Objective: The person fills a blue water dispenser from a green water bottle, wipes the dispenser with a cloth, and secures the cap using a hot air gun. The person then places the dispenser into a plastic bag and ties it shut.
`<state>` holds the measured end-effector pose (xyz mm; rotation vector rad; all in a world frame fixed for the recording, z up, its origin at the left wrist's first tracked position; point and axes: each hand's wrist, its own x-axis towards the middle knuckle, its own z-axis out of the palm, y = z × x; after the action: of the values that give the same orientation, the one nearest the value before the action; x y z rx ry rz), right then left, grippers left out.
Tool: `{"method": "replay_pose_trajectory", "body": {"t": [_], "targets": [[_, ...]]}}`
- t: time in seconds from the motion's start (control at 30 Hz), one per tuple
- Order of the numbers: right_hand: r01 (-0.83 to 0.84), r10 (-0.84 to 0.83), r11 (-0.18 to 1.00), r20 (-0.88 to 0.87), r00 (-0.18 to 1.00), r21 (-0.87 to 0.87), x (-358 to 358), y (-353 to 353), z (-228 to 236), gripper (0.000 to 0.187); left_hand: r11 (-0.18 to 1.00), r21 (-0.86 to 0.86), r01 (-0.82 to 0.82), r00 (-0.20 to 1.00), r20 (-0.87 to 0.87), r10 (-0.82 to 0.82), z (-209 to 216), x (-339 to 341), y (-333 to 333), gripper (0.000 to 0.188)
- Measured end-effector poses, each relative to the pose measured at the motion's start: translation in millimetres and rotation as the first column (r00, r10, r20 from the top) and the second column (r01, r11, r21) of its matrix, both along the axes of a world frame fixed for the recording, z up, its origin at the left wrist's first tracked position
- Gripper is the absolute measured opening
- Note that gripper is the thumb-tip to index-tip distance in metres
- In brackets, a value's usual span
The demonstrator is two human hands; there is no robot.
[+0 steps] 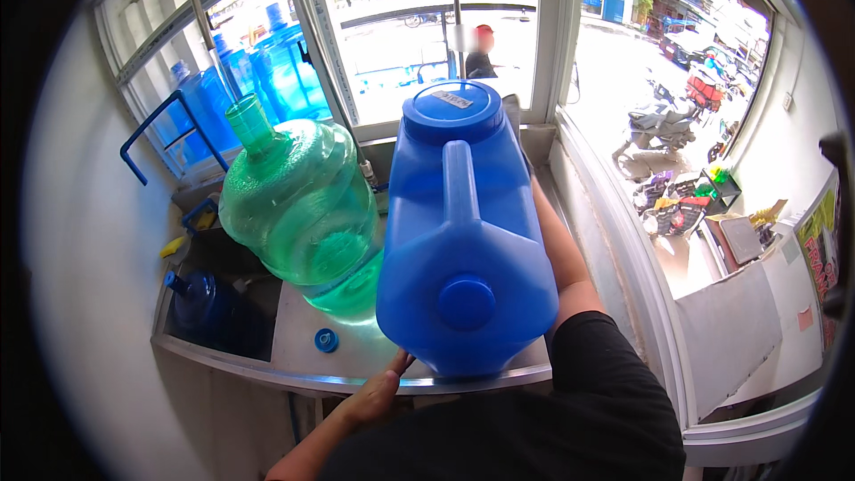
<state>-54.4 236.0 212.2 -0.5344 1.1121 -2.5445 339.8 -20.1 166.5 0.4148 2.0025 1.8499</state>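
blue jug: big blue plastic water container (463, 240) lying on its side on the steel counter (294, 352), dead centre. Cap end faces the person, moulded handle runs along the top, and the flat base with a label points to 12 o'clock at the window.

left hand: the left hand (378, 392) sits at about 7 o'clock from the jug, fingers stretched up against the lower front corner right at the counter edge. Not wrapped around anything, more pressed flat on it.

right hand: can't actually see the right hand, so whether it's gripping or loose I can't tell. The right forearm (561, 254) runs along the jug's 3 o'clock side and disappears behind the far end; probably holding the back, but that's hidden.

green bottle: clear green water bottle (298, 205) tilted over at 9 o'clock of the blue jug, touching it, neck pointing up toward 11 o'clock. A bit of water pooled in its low side.

loose cap: small blue cap (326, 339) on the counter at 8 o'clock, just beside the green bottle's base.

sink side: dark blue bottle (200, 307) down in the recessed basin at far 9 o'clock.

window: more blue bottles (267, 71) stacked outside the glass at 11 o'clock, and a person (481, 52) out on the street at 12.
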Motion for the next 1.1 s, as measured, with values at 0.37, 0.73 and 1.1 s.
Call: {"method": "replay_pose_trajectory", "body": {"t": [0.37, 0.73, 1.1], "targets": [[0.290, -0.291, 0.956, 0.021, 0.956, 0.051, 151, 18, -73, 0.071, 0.987, 0.155, 0.031, 0.999, -0.021, -0.028, -11, -6, -8, 0.080], [0.862, -0.601, 0.411, -0.622, 0.502, 0.298, 265, -4, 22, 0.078, 0.890, 0.188, -0.415, 0.910, 0.098, 0.403, -36, -81, -22, 0.056], [0.949, -0.386, -0.317, -0.913, -0.129, 0.000, 327, -50, 79, 0.084, 0.846, 0.453, -0.280, 0.956, 0.213, 0.202, -17, -298, 23, 0.069]]}}
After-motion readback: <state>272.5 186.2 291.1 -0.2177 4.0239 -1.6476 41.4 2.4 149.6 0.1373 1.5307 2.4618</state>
